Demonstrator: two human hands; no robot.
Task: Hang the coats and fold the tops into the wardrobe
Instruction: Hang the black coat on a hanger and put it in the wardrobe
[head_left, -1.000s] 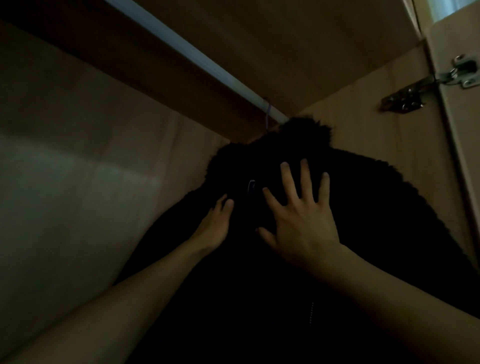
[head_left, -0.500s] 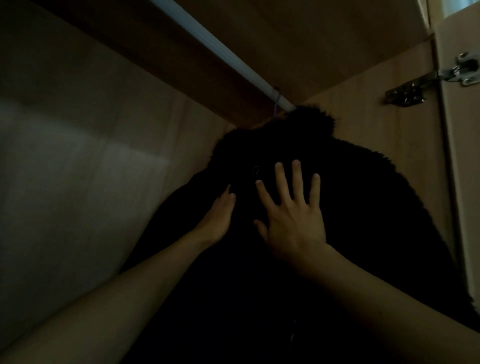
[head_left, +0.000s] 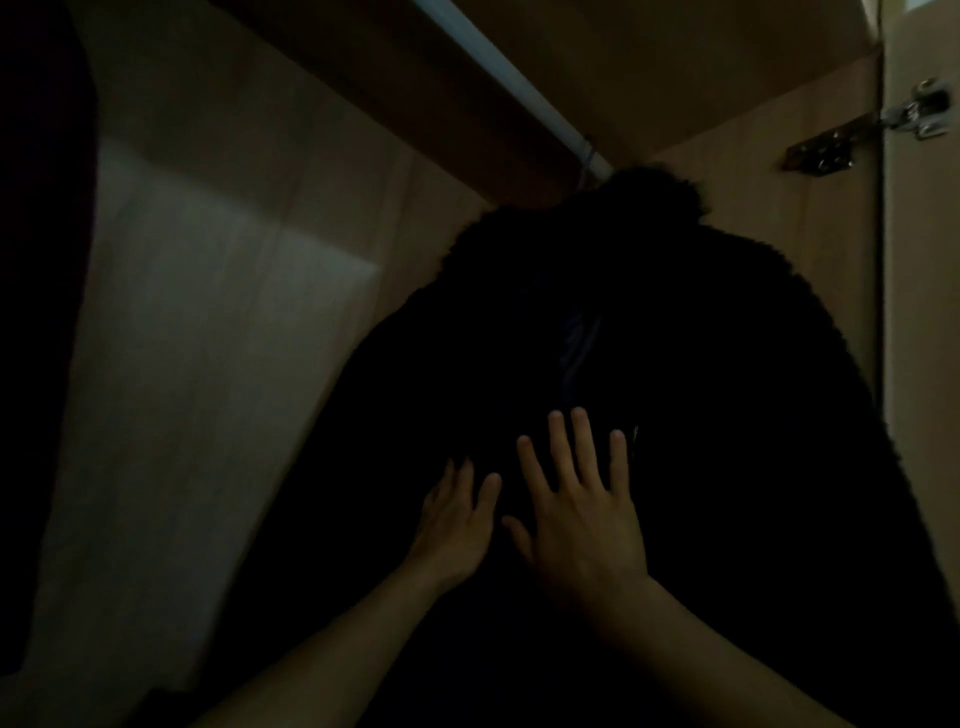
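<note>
A black fluffy coat (head_left: 701, 374) hangs from the white rail (head_left: 514, 78) inside the dim wardrobe, its hanger hook at the rail's right end. My right hand (head_left: 582, 519) lies flat on the coat's front with its fingers spread and straight. My left hand (head_left: 454, 525) touches the coat just to the left of it, fingers extended. Neither hand holds anything. A narrow strip of dark blue lining (head_left: 576, 343) shows at the coat's opening above my fingers.
The wardrobe's pale back panel (head_left: 218, 338) fills the left. A wooden side wall (head_left: 789, 218) and a metal hinge (head_left: 914, 111) on the door stand at the right. Another dark garment (head_left: 36, 260) hangs at the far left edge.
Both hands have slid down the coat's front from near the collar to lower on the chest. The coat's opening with blue lining now shows above them.
</note>
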